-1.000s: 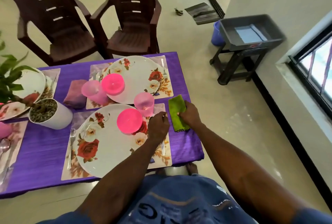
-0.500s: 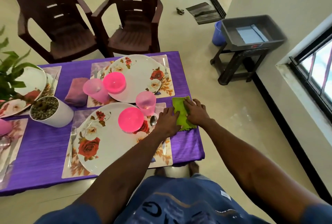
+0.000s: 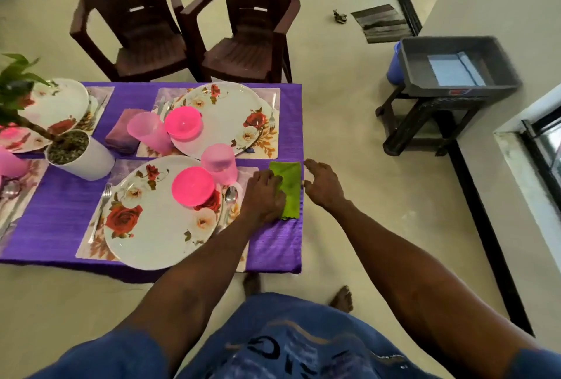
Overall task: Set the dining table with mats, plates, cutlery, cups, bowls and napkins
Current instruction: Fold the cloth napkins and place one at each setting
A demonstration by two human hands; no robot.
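A folded green napkin (image 3: 290,187) lies at the right edge of the purple-clothed table (image 3: 273,245). My left hand (image 3: 264,196) rests flat on the napkin's left side. Just off the table's edge, my right hand (image 3: 323,186) hovers with relaxed fingers and holds nothing. Left of the napkin, the near place setting has a floral plate (image 3: 151,227) on a mat, a pink bowl (image 3: 192,186), a pink cup (image 3: 220,163), a spoon (image 3: 230,196) and a fork (image 3: 101,205). The far setting has another floral plate (image 3: 227,117), pink bowl (image 3: 183,122), pink cup (image 3: 147,131) and a mauve napkin (image 3: 123,134).
A potted plant in a white pot (image 3: 80,155) stands on the table at the left, beside more plates. Two brown plastic chairs (image 3: 243,29) stand behind the table. A grey tub (image 3: 455,66) on a dark stool is at the right, near a window.
My right hand has let go of the green napkin and moved right, off the table edge. My left hand has slid from beside the spoon onto the napkin.
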